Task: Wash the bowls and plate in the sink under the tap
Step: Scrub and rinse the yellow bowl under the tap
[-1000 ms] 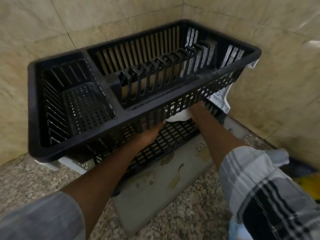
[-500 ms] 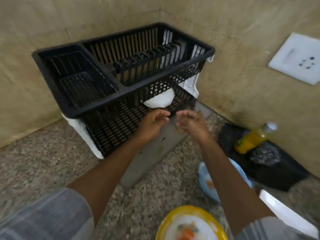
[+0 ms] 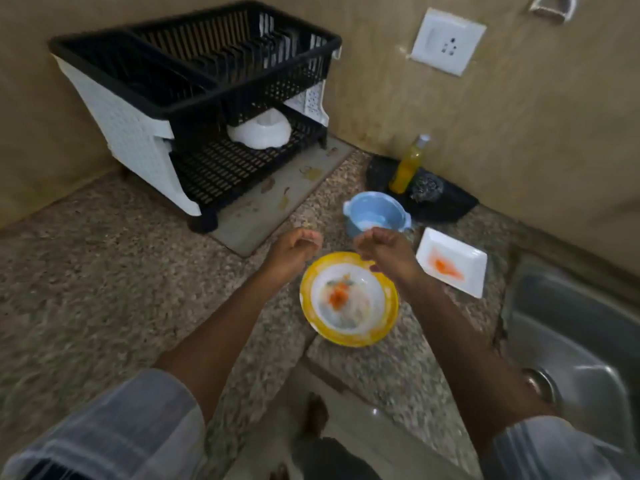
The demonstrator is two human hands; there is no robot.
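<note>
I look down at my two hands over the speckled stone counter (image 3: pixel 104 271). My left hand (image 3: pixel 292 251) hangs in the air with its fingers loosely curled, and it holds nothing. My right hand (image 3: pixel 382 247) is just beside it, a little apart, fingers also loosely curled and holding nothing. Both hands float above the far edge of the yellow bowl (image 3: pixel 348 299). This bowl is white inside and has orange and green food bits in it. It sits on the counter near the front edge.

Behind my right hand is a small blue bowl (image 3: pixel 375 211) with little handles. To the right of it lies a white square plate (image 3: pixel 452 261) with an orange smear. The steel sink (image 3: pixel 571 327) is at the far right, and none of these dishes are in it.

In the corner stands a black and white dish rack (image 3: pixel 194 91) on a grey mat (image 3: pixel 277 199). A white bowl (image 3: pixel 259 131) lies upside down on its lower shelf. A yellow soap bottle (image 3: pixel 408 164) and a scrubber (image 3: pixel 426 188) sit on a black tray (image 3: pixel 446 202) by the wall. A white wall socket (image 3: pixel 446 41) is up above.
</note>
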